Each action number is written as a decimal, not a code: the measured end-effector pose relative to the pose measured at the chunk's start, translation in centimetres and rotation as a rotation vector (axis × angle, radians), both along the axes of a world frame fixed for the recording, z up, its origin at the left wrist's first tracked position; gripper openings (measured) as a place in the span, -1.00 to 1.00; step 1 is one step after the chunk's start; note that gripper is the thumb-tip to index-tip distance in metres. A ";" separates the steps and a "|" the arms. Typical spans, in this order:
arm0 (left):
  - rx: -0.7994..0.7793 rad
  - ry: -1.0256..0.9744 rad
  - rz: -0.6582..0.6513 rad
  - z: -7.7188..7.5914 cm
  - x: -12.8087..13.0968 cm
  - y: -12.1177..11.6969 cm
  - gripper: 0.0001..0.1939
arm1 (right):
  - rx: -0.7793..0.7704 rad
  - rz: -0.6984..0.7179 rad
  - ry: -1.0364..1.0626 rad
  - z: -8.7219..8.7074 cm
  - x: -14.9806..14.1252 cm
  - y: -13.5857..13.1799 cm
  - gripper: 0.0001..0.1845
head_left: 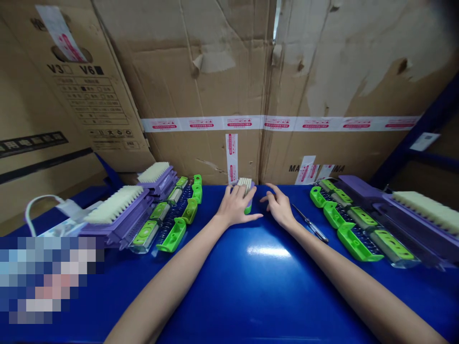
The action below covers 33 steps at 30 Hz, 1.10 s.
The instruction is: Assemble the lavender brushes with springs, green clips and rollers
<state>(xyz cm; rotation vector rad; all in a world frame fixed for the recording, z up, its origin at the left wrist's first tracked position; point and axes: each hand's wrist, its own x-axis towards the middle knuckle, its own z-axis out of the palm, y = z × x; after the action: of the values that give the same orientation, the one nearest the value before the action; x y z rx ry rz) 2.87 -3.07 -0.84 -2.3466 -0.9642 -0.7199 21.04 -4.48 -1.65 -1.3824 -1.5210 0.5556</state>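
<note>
Handling seemed the step: white-bristled brush [245,182] sat at 12 o'clock on the counter [229,286] | left grip [234,205] lay over it, thumb spread; clasp impossible to tell | right grip [278,206], 1 o'clock, half-open, held nothing | next move probably needed firm hold

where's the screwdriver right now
In the head view, the screwdriver lies right of centre on the blue table, between the right hand and the right-side green plastic pieces.

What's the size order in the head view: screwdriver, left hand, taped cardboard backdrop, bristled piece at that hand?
1. Taped cardboard backdrop
2. Left hand
Unsure, so unranked below those: screwdriver, longer but thin, and bristled piece, partly hidden by the hand.
</note>
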 end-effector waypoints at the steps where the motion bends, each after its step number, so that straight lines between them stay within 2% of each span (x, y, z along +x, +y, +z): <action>1: 0.007 0.028 -0.006 0.0 0.1 -0.2 -0.18 | 0.004 0.018 0.000 0.0 -0.1 -0.1 -0.49; 4: 0.031 0.019 -0.002 -0.2 0.1 -0.3 -0.36 | 0.020 0.016 -0.063 0.0 0.0 -0.3 -0.51; 8: 0.019 -0.056 -0.038 -0.5 -0.5 0.3 -0.73 | 0.026 -0.041 -0.240 0.3 0.5 -0.5 -0.52; 10: -0.011 -0.092 -0.068 -0.6 -1.0 0.6 -0.82 | 0.019 -0.089 -0.346 0.6 0.8 -0.8 -0.52; 12: -0.050 -0.120 -0.071 -0.5 -1.6 0.9 -0.70 | 0.002 -0.130 -0.442 0.8 0.8 -1.0 -0.52; 15: -0.098 -0.155 -0.007 -0.6 -2.3 1.2 -0.55 | -0.029 -0.144 -0.574 1.0 0.8 -1.2 -0.51; 22: -0.096 -0.082 0.050 -0.5 -2.1 1.4 -0.59 | -0.059 -0.110 -0.724 1.0 0.5 -1.1 -0.48; 30: -0.015 -0.096 0.103 -0.6 -1.8 1.2 -0.34 | -0.059 -0.085 -0.774 0.9 0.4 -1.3 -0.45; 33: -0.047 -0.111 0.110 -0.9 -1.8 1.4 -0.36 | -0.072 -0.077 -0.784 1.0 0.3 -1.3 -0.44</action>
<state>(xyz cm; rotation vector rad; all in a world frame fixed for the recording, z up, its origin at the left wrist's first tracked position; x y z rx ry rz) 1.09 -1.69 -1.74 -2.2923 -1.1602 -0.7981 21.34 -5.78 -0.61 -1.8242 -2.0494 -0.0072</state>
